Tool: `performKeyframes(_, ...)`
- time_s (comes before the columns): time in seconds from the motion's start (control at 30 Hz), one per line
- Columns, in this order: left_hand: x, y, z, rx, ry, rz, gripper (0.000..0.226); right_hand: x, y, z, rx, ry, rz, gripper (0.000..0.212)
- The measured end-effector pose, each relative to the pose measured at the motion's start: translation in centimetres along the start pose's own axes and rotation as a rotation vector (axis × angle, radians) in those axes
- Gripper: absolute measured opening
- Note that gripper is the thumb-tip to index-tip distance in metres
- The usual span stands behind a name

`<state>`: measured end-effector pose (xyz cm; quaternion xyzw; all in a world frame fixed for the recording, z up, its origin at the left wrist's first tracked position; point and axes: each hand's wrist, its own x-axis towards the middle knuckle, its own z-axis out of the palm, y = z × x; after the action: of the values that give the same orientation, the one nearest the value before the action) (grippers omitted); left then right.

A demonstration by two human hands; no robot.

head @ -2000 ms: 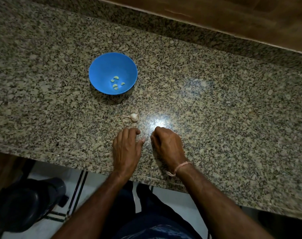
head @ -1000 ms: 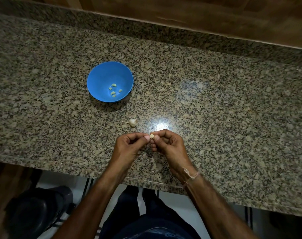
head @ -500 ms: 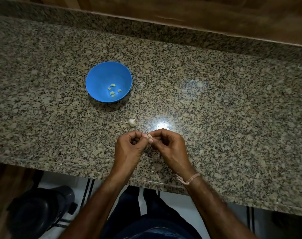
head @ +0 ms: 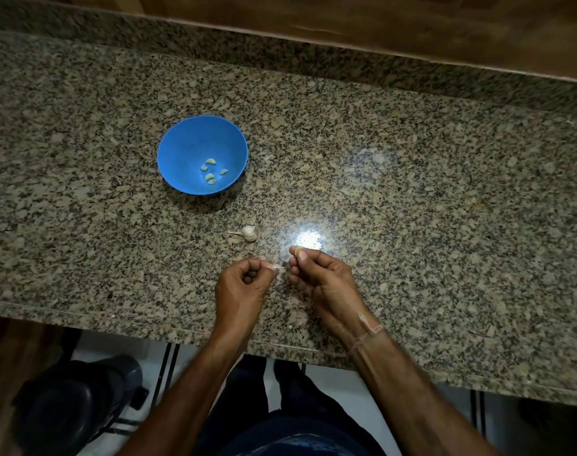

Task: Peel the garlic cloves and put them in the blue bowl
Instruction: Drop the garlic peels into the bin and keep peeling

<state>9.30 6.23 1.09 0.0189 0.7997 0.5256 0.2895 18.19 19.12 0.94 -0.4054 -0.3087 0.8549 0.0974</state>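
Change: since half a second ago, the hands have been drawn slightly apart, and the right thumb has been raised clear of the left fingertips.
Head view, left hand (head: 244, 284): held just above the counter (head: 412, 179) near its front edge; the fingers are curled into the palm, and a pale bit, clove or skin, is pinched at the fingertips (head: 274, 267); which it is cannot be told.
Head view, right hand (head: 323, 281): held just beside the left hand, fingers curled inward, thumb lifted; the same pale bit appears to be pinched at the gap between the hands, though the grip is blurred.
Head view, bulb (head: 249, 233): a small garlic bulb with a thin stem is seen lying on the counter, between the hands and the bowl, touched by neither hand.
Head view, bowl (head: 182, 149): a blue bowl is set upright on the counter, well apart from the hands, to the far left of them.
Head view, cloves (head: 211, 171): five peeled pieces are seen lying on the bowl's floor, close together.
Head view, wrist: a thin thread band (head: 367, 335) is worn on the right wrist.
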Motion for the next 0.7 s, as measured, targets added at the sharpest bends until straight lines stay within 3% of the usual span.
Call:
performKeyframes(0.27,1.3,0.4,0.1,0.129,-0.025,0.112,0.017,0.2,0.5,-0.6,-0.324,0.048,-0.113,0.018)
performKeyframes(0.7,1.7,1.5,-1.2,0.229,-0.188,0.254,0.004,0.4,0.5,-0.5,-0.808,0.029,-0.344,0.008)
